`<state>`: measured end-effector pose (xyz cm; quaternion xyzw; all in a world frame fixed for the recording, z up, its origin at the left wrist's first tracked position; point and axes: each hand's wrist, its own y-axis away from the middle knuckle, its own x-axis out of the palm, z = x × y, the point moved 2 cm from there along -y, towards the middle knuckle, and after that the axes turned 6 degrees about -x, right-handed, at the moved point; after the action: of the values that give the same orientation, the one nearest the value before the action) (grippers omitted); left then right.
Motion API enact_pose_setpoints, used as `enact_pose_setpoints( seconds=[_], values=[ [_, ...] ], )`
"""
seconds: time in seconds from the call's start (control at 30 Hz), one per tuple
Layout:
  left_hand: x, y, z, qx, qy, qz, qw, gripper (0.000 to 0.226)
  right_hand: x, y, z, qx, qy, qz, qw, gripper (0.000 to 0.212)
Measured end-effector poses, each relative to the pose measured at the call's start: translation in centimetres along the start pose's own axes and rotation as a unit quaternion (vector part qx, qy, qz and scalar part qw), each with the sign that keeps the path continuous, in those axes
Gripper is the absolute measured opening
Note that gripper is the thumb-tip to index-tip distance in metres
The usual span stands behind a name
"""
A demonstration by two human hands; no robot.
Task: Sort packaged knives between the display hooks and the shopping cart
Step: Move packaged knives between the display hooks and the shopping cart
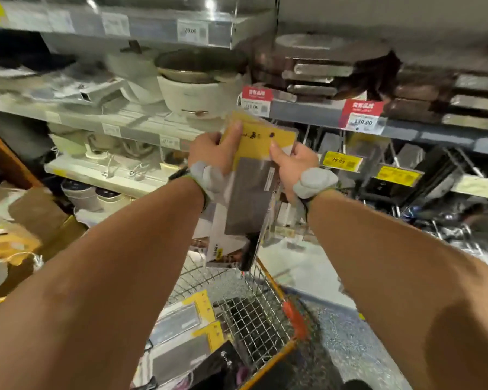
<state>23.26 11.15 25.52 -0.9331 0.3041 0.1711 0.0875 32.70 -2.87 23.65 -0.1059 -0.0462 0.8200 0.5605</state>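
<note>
Hooks (347, 142): blurred, mostly hidden behind tags | Knife pack (254, 175): yellow card top, grey cleaver blade, dark handle low; held up before shelves, above cart (268, 319) | Left hand (212, 153): pinching top-left corner | Right hand (290, 161): pinching right edge | More packs (181, 330) in cart, partly cut off

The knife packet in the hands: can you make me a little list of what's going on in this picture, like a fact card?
place: shop aisle with shelves of pots and boards
held thing: packaged knife, yellow card top, dark blade showing
left hand: grips the packet's top left corner
right hand: pinches the packet's right edge
packet position: raised in front of the shelves, above the cart
shopping cart: wire, orange trim, below the arms
in the cart: more knife packets with yellow tops
display hooks: right of the hands, with yellow price tags
</note>
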Motion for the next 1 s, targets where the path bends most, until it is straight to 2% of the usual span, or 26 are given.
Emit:
enact_pose_setpoints(
  seconds=[0.1,0.2,0.3,0.4,0.43,0.5,0.63,0.77,0.9,1.0],
  values=[
    [5.4,0.7,-2.3,0.040,0.057,0.049,0.996,0.069,-5.9,-0.5,0.4,-0.026,0.037,-0.039,0.998,0.028],
    [10.6,2.1,-3.1,0.067,0.064,0.107,0.990,0.053,-11.2,-0.9,-0.9,-0.025,0.072,-0.068,0.995,0.027],
    [16.0,4.2,-3.2,0.094,0.051,0.155,0.982,0.047,-16.7,-1.2,-3.5,-0.006,0.088,-0.118,0.989,0.030],
    [19.3,5.6,-3.3,0.084,0.038,0.188,0.978,0.026,-19.8,-1.1,-6.3,0.003,0.100,-0.137,0.985,0.038],
    [20.7,6.0,-3.2,0.075,0.029,0.186,0.979,0.030,-21.0,-1.2,-7.2,0.003,0.094,-0.142,0.985,0.041],
    [23.3,6.6,-2.8,0.037,0.012,0.182,0.983,0.043,-23.2,-1.6,-8.8,0.012,0.116,-0.118,0.986,0.046],
    [26.6,7.1,-2.1,-0.050,0.048,0.203,0.977,0.040,-26.0,-2.3,-11.5,0.027,0.151,-0.073,0.985,0.040],
    [29.5,8.7,-2.5,-0.123,0.114,0.142,0.976,0.034,-28.5,-3.3,-13.0,0.032,0.147,-0.023,0.988,0.035],
    [30.4,9.4,-2.3,-0.143,0.092,0.131,0.977,0.029,-29.3,-3.8,-14.6,0.067,0.114,-0.009,0.991,0.024],
    [31.0,9.1,-2.1,-0.147,0.082,0.133,0.977,0.026,-29.8,-3.7,-15.6,0.099,0.100,0.005,0.990,0.031]
  ],
)
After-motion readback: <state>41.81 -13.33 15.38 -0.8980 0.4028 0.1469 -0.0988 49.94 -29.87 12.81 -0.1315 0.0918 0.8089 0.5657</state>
